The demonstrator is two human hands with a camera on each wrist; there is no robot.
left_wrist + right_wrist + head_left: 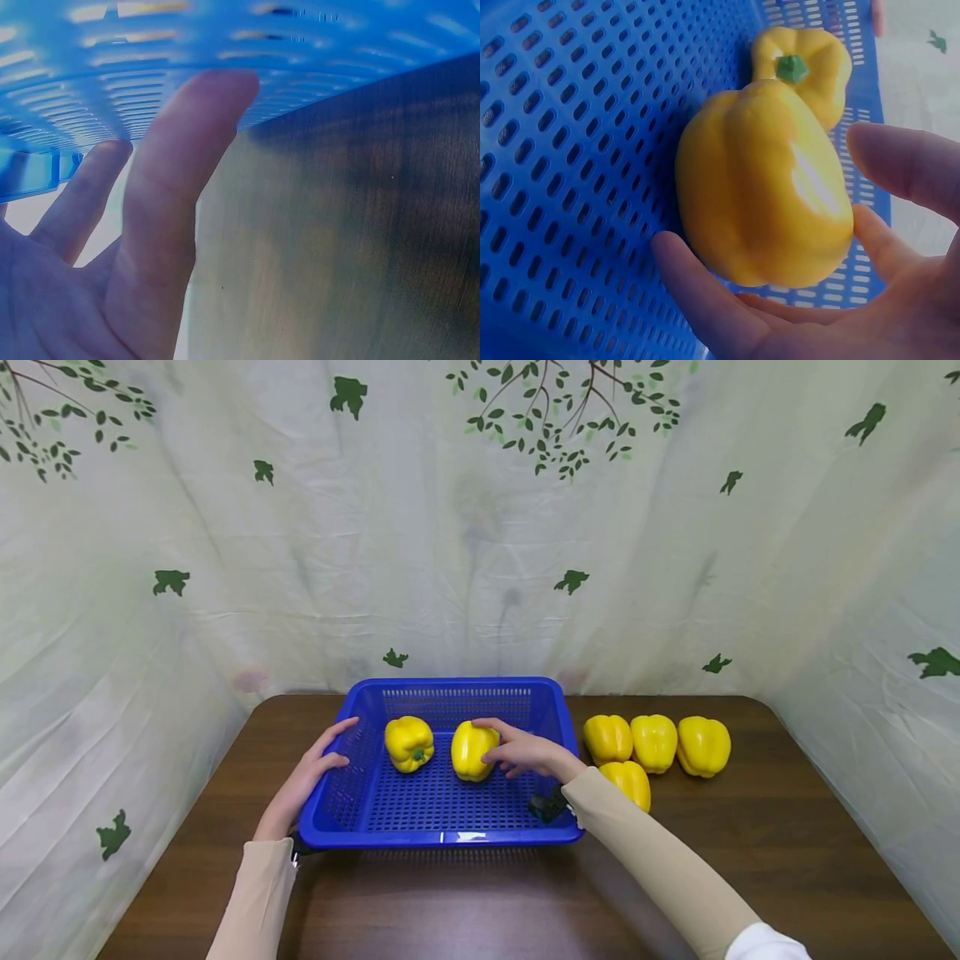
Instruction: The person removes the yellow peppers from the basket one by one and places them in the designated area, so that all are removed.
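A blue plastic basket with slotted walls stands on the table, two yellow bell peppers inside. My left hand touches its left side with fingers fairly straight; the left wrist view shows the fingertips against the slotted wall. Inside the basket, my right hand is spread around the nearer bell pepper. Its thumb and fingers lie to either side, close to the skin, without a visible firm pinch. The other bell pepper, green stem showing, lies to the left in the basket.
Right of the basket, several more yellow bell peppers sit together on the brown wooden table; the right forearm partly covers one. A pale curtain with a leaf print hangs behind the table and at both sides.
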